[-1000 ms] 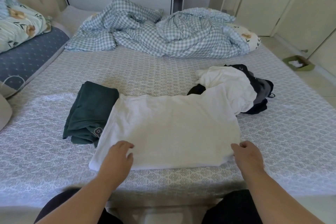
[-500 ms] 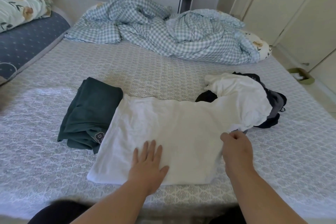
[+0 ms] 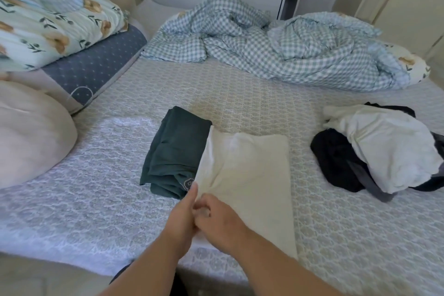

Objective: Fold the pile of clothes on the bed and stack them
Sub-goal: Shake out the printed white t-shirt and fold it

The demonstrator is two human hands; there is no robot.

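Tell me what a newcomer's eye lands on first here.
First, the two hands, left hand and right hand, meeting at the near left corner of the folded white shirt in the middle of the bed. Beside it on the left lies a folded dark green garment; an unfolded pile of clothes waits at right.

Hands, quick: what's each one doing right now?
Left hand: pinching the near-left edge of the folded white cotton shirt.
Right hand: fingers curled on that same edge, beside the left.

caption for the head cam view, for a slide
Both hands, left and right, pinch the folded white shirt beside a folded dark green garment; unfolded clothes pile waits.
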